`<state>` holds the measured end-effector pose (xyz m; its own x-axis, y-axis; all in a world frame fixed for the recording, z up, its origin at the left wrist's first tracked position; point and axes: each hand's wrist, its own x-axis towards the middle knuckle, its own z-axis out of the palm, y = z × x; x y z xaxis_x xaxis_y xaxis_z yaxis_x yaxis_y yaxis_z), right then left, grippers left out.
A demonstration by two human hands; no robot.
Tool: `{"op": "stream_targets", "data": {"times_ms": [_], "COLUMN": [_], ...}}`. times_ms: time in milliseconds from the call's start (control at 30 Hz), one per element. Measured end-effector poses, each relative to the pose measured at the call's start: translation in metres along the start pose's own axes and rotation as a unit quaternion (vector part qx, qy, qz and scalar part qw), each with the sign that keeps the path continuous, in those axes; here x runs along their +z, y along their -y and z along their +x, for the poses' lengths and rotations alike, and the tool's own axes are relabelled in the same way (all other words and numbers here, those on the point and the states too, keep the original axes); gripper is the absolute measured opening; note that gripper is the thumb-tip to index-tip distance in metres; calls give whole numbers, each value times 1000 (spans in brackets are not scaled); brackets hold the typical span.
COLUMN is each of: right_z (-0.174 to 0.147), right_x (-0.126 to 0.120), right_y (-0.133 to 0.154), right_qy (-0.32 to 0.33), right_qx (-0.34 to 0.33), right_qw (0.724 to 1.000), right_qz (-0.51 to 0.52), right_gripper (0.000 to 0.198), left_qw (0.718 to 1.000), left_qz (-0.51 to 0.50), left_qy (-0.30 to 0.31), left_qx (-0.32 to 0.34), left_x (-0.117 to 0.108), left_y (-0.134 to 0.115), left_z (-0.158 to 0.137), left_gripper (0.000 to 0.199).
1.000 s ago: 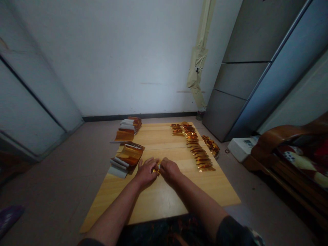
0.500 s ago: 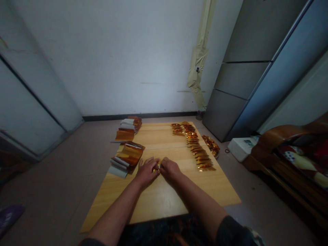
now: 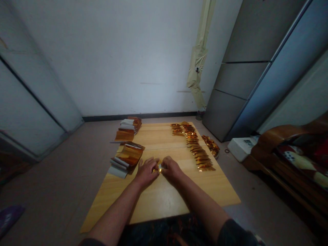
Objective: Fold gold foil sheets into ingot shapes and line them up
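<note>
Between my hands, low over the middle of the table, is a small piece of gold foil paper (image 3: 160, 169) with a pale patch showing. My left hand (image 3: 148, 171) is closed on its left side, fingers curled and partly covering it. On its right side, my right hand (image 3: 172, 169) pinches the edge with bent fingers. Just left of my left hand lies a fanned stack of gold foil sheets (image 3: 130, 154), with grey-white backs showing. To the right runs a long row of folded gold foil pieces (image 3: 197, 150), overlapping one another.
The wooden table (image 3: 164, 201) carries another stack of foil sheets (image 3: 128, 128) at its far left. Beyond its right edge sits a heap of shiny gold pieces (image 3: 210, 145). A white box (image 3: 241, 149), wooden bench (image 3: 276, 143) and grey fridge (image 3: 238, 78) stand at the right.
My right hand has shifted slightly to the right, away from my left hand. More of the gold foil paper shows in the gap between them. The stacks and row stay put.
</note>
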<state>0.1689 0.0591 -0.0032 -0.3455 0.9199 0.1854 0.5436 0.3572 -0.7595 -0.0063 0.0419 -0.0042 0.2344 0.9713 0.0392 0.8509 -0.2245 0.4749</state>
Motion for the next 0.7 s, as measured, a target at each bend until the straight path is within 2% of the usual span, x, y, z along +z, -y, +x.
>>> {"op": "stream_targets", "data": {"times_ms": [133,233,400,500,633,700], "right_z": [5,2,-5,-5,-9,-16], "right_x": [-4,-7,-7,-8,-5,0], "right_y": [-7,-7,1,4,10,16], "right_qy": [-33,-60,-17,-30,-39,-26], "right_qx": [20,33,17,2,10,17], "right_qw": [999,998,998,994,990,993], "right_qz": [2,-3,-55,-110,-136,-116], "right_gripper": [27,25,17,15,20,20], "left_qw": [1000,1000,1000,1000,998,994], "left_qz": [-8,-13,-11,-1,23,49], "left_qy": [4,2,-8,-13,-54,-79], "left_qx": [0,-3,-6,1,-32,-52], "left_x": [0,-1,0,3,9,11], "left_y": [-1,-2,-2,-3,-13,-21], "left_z": [0,0,0,-1,-4,-6], "left_gripper": [26,16,19,17,28,26]}}
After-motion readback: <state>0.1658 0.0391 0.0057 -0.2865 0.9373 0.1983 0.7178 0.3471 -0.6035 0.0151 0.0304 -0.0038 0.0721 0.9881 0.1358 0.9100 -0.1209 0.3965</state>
